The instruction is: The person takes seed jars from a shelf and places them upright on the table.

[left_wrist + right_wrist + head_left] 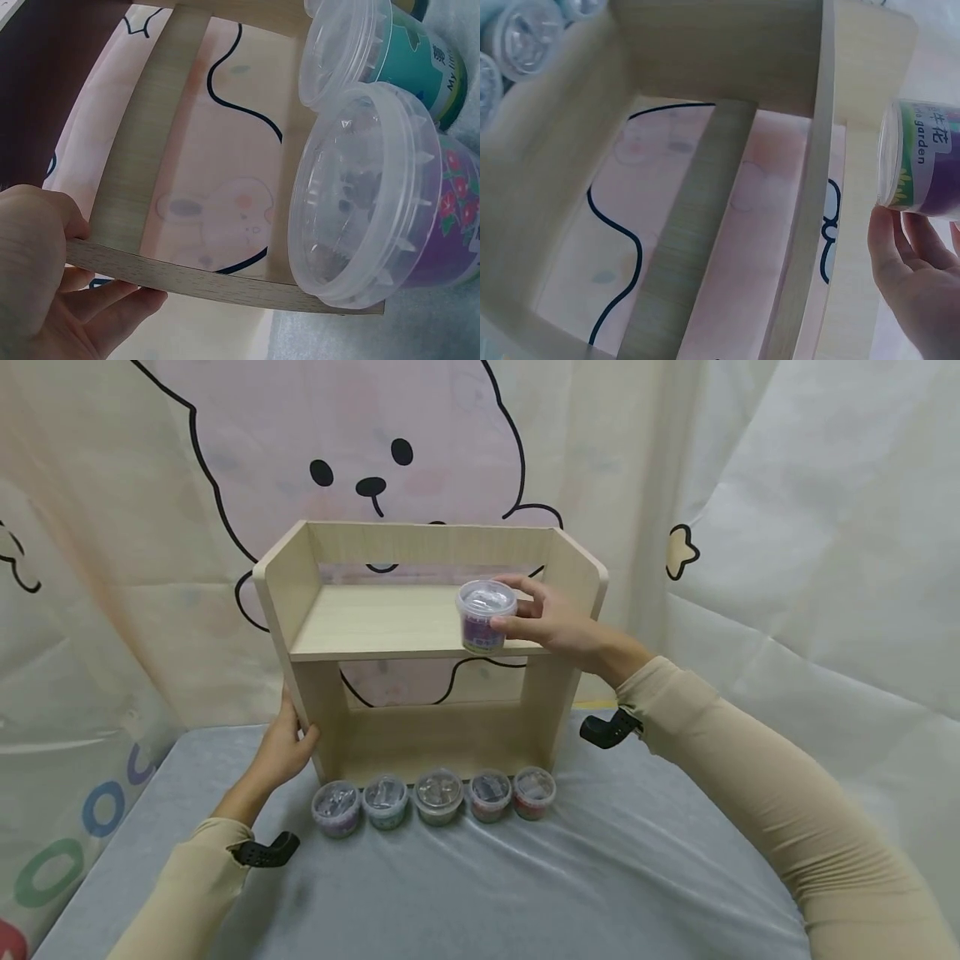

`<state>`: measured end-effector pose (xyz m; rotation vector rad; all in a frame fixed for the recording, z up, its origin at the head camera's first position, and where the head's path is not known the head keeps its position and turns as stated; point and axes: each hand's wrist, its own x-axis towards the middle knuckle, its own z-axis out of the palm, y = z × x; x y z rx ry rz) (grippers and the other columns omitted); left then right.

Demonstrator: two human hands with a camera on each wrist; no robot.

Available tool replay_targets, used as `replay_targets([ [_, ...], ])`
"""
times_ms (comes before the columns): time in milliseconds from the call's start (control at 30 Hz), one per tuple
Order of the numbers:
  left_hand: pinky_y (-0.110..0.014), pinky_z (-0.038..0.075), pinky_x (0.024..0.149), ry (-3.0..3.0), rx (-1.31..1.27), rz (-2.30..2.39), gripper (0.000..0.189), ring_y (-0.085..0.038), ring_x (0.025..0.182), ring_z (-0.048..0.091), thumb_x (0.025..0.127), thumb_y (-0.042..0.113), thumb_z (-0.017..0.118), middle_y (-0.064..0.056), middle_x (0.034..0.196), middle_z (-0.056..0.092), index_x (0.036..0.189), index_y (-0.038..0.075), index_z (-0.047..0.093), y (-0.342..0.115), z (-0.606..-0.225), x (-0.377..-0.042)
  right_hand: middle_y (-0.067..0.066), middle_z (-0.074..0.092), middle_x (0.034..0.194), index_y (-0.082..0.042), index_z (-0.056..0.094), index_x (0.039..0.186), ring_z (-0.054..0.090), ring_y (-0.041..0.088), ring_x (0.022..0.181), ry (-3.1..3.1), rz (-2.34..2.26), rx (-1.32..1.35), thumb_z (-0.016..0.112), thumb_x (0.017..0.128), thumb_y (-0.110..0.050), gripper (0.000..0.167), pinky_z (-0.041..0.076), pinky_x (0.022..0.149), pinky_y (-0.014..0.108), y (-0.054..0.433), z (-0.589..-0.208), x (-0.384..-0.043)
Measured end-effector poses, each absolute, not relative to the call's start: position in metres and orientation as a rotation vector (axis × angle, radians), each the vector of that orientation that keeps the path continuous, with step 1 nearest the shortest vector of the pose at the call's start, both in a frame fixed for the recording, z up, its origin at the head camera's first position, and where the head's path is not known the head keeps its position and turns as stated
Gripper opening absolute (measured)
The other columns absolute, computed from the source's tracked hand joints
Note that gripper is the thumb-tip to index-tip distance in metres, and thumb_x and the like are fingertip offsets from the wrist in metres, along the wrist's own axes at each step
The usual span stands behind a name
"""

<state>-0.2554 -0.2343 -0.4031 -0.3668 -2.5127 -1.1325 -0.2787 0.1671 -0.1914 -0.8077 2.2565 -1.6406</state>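
Observation:
My right hand (pixel 551 620) grips a small plastic tub (pixel 483 617) with a clear lid and a purple label, in front of the right part of the upper shelf (pixel 382 618). In the right wrist view the fingers of the right hand (pixel 922 274) hold the tub (pixel 930 157) by its side. My left hand (pixel 288 745) grips the left side panel of the wooden shelf unit (pixel 300 693). The left wrist view shows the left hand (pixel 60 277) with thumb and fingers on either side of the panel's edge (pixel 195 277).
A row of several lidded tubs (pixel 438 795) stands on the grey cloth (pixel 480 885) along the front of the unit's base. Behind is a curtain (pixel 615 460) printed with a bear. Black straps (pixel 266 850) sit on both wrists.

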Motion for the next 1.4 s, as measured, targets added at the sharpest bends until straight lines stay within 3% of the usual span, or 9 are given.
replay_targets([
  [533,-0.071,0.045,0.101,-2.531,-0.358,-1.14,0.094,-0.061,0.128,0.049,0.094,-0.003,0.048,-0.043,0.147,0.039,0.162,0.018,-0.013,-0.234,-0.404,-0.255,0.001,0.062,0.13,-0.014,0.038,0.152,0.061,0.014,0.121,2.321,-1.543,-0.834,0.065,0.095,-0.006,0.063,0.05,0.101,0.024,0.217,-0.222,-0.245],
  [867,-0.071,0.045,0.101,-2.576,-0.347,-1.151,0.096,-0.063,0.13,0.046,0.097,-0.002,0.046,-0.044,0.15,0.035,0.16,0.022,-0.022,-0.234,-0.398,-0.253,-0.001,0.064,0.126,-0.007,0.037,0.149,0.063,0.011,0.116,2.27,-1.552,-0.846,0.064,0.095,-0.006,0.06,0.054,0.096,0.027,0.248,-0.267,-0.238],
  [1400,-0.072,0.038,0.109,-2.568,-0.355,-1.193,0.094,-0.062,0.135,0.04,0.098,-0.002,0.047,-0.043,0.153,0.03,0.161,0.021,-0.019,-0.235,-0.399,-0.254,-0.004,0.066,0.124,-0.008,0.033,0.148,0.065,0.007,0.113,2.233,-1.537,-0.71,0.065,0.096,-0.007,0.06,0.055,0.094,0.025,0.289,-0.325,-0.238],
])
